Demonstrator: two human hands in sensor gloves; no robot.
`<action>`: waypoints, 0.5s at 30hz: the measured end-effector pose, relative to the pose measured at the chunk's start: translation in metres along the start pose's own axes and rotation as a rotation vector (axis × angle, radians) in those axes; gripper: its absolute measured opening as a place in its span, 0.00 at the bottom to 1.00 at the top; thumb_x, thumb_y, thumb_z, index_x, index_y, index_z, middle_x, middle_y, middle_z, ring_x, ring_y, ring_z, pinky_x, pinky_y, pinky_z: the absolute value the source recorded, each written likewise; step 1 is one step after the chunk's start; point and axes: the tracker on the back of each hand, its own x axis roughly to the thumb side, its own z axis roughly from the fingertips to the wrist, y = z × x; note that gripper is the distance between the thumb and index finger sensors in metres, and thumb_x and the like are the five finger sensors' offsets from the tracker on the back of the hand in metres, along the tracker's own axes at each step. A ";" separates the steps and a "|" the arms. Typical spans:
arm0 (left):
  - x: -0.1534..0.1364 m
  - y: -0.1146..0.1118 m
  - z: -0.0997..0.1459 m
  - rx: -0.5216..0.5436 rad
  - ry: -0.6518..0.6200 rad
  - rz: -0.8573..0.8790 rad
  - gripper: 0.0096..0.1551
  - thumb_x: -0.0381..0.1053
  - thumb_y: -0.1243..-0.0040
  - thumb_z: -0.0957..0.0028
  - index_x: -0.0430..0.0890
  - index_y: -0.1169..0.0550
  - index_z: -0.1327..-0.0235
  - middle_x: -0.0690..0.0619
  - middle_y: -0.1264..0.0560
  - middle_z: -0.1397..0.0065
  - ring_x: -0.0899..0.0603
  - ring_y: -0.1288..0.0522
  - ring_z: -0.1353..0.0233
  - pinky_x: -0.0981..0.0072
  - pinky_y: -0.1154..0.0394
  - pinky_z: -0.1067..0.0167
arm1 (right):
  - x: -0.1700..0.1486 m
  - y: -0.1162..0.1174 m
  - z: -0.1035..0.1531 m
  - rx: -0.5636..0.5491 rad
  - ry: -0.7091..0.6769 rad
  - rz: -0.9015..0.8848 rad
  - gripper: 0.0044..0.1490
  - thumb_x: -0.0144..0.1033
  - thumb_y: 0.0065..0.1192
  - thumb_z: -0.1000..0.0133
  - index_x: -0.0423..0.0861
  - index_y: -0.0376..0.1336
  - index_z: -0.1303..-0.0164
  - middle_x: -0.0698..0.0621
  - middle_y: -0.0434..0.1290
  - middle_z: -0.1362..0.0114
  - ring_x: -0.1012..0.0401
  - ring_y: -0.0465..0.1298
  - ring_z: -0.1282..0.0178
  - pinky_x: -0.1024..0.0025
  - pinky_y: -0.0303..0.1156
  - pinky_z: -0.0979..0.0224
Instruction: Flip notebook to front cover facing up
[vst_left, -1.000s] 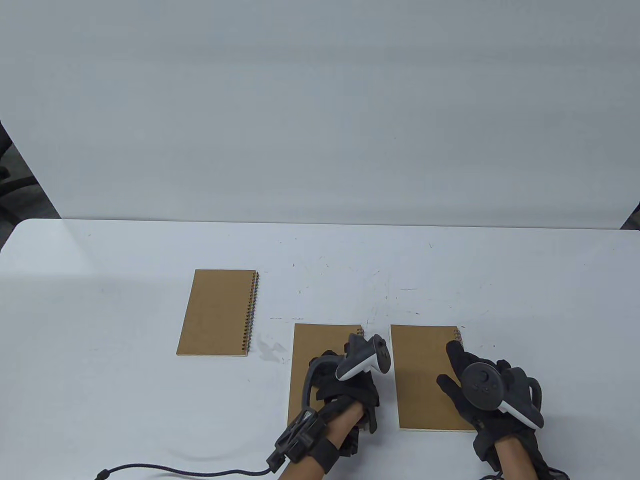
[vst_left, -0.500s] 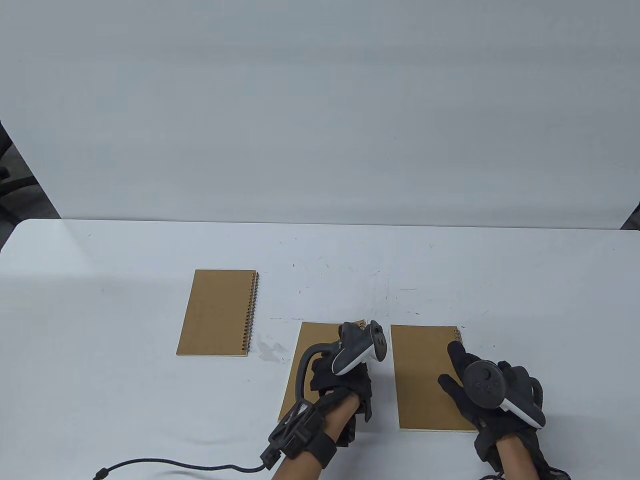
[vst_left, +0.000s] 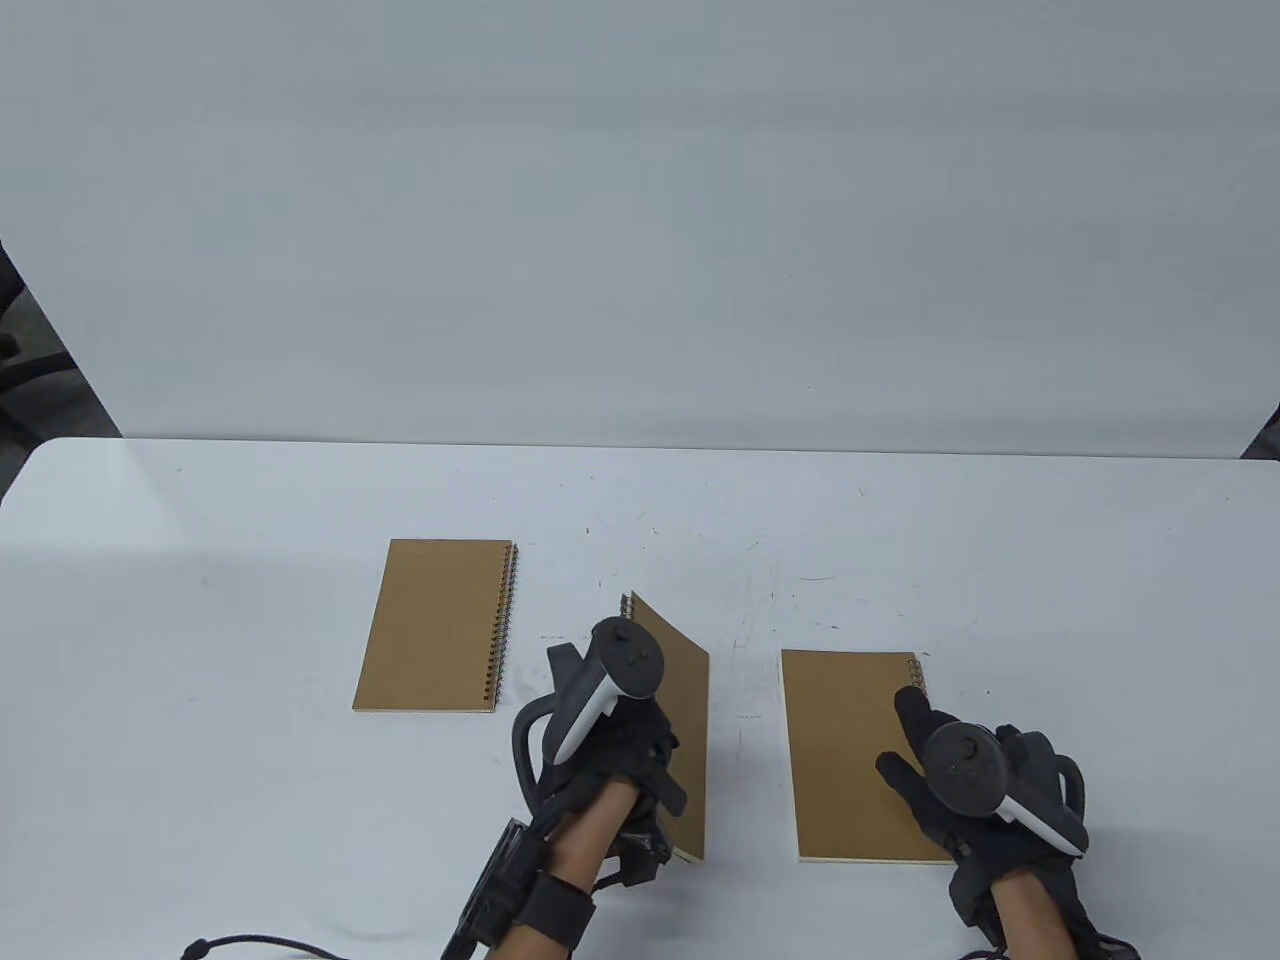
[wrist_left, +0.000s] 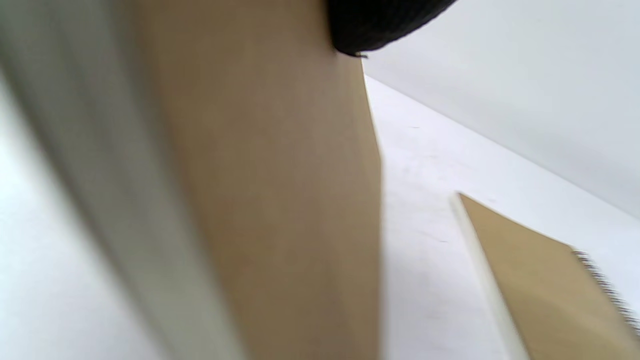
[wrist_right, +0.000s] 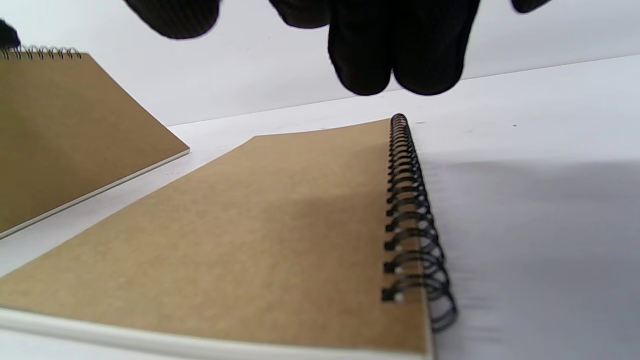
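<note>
Kraft-brown card covers all three spiral notebooks on the white counter (vst_left: 200, 600). The middle notebook (vst_left: 680, 720) stands raised on edge in the lower centre of the table view, steeply tilted, its spiral at the upper left corner and its lower corner near the counter. The left hand (vst_left: 610, 760) grips it from the left side; the fingers wrapped behind the cover are hidden. In the left wrist view this notebook fills the left and centre of the frame, blurred, with one gloved fingertip at the top edge.

The right notebook (vst_left: 860, 755) lies flat at lower right, spiral along its right edge. The right hand (vst_left: 960, 780) rests on its right portion with fingers extended and spread, gripping nothing. In the right wrist view the fingertips (wrist_right: 395, 60) hang above the black spiral binding (wrist_right: 415, 220).

A third notebook (vst_left: 435, 625) lies flat at centre left, well apart from both hands. A black cable (vst_left: 300, 940) runs along the bottom left edge.
</note>
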 end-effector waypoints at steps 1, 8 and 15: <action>-0.005 -0.003 -0.003 -0.009 0.016 0.002 0.54 0.42 0.46 0.38 0.37 0.70 0.25 0.37 0.33 0.31 0.43 0.21 0.47 0.63 0.16 0.58 | 0.000 0.000 0.000 0.001 0.001 0.002 0.45 0.53 0.47 0.39 0.38 0.47 0.18 0.34 0.68 0.21 0.36 0.69 0.28 0.24 0.52 0.31; -0.022 -0.028 -0.021 -0.061 0.091 -0.198 0.58 0.51 0.43 0.38 0.37 0.70 0.25 0.39 0.32 0.32 0.44 0.21 0.48 0.63 0.17 0.58 | -0.001 0.002 -0.002 0.015 0.013 0.012 0.45 0.53 0.47 0.39 0.38 0.47 0.18 0.34 0.68 0.21 0.36 0.69 0.28 0.24 0.52 0.31; -0.015 -0.040 -0.027 -0.111 0.172 -0.387 0.59 0.57 0.46 0.37 0.38 0.71 0.24 0.37 0.33 0.31 0.41 0.23 0.44 0.58 0.18 0.53 | -0.001 0.002 -0.003 0.027 0.025 0.023 0.45 0.53 0.47 0.39 0.38 0.48 0.18 0.34 0.68 0.21 0.36 0.69 0.28 0.24 0.52 0.31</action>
